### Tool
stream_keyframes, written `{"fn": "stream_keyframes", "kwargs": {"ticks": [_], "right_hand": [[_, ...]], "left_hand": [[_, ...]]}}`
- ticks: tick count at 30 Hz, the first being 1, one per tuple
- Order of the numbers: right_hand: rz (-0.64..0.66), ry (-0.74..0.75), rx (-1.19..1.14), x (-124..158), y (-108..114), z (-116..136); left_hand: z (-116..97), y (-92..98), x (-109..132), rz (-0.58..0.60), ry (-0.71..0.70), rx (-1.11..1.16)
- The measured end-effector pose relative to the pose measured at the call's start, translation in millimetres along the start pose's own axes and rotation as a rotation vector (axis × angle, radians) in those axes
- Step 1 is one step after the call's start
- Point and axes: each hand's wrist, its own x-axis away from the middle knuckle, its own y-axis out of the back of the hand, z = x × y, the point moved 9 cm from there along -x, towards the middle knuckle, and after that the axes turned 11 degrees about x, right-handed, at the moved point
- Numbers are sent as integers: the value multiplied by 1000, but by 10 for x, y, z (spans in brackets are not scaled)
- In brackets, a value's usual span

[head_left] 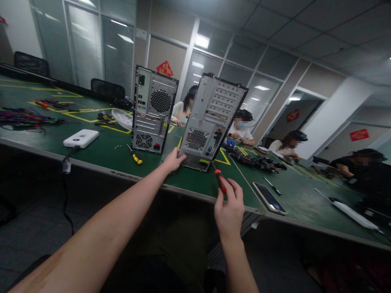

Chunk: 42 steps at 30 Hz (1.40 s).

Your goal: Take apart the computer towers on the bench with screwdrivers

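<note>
Two computer towers stand upright on the green table with their back panels facing me. My left hand [173, 160] rests at the lower left corner of the right computer tower [202, 116], fingers against its edge. In my right hand [231, 201] is a red and black screwdriver [219, 178], gripped by its handle. Its tip points at the tower's lower right edge; whether it touches a screw is too small to tell. Just left stands the other computer tower [153, 111]. A yellow and black screwdriver [136, 157] lies on the table in front of that one.
On the green table [116, 160], a white power bank [81, 138] with a cable hanging over the edge lies left. A phone [269, 198] and a pen [272, 186] lie right. Cable heaps [23, 116] and black cables [257, 160] spread out. Several people sit across the table.
</note>
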Motion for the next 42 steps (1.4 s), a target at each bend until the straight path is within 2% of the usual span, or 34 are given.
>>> {"fn": "stream_keyframes", "kwargs": {"ticks": [8, 20, 26, 31, 37, 42], "right_hand": [[-47, -76, 40, -1, 56, -69], [-34, -31, 31, -9, 35, -38], [-92, -106, 66, 7, 32, -128], [-77, -67, 47, -6, 21, -85], [-27, -7, 17, -23, -1, 30], [-79, -35, 59, -18, 32, -15]], "left_hand": [[49, -4, -30, -19, -9, 5], [24, 12, -20, -28, -1, -11], [-10, 9, 12, -7, 12, 24], [-40, 19, 29, -5, 18, 16], [48, 7, -28, -15, 2, 28], [101, 3, -58, -28, -2, 61]]}}
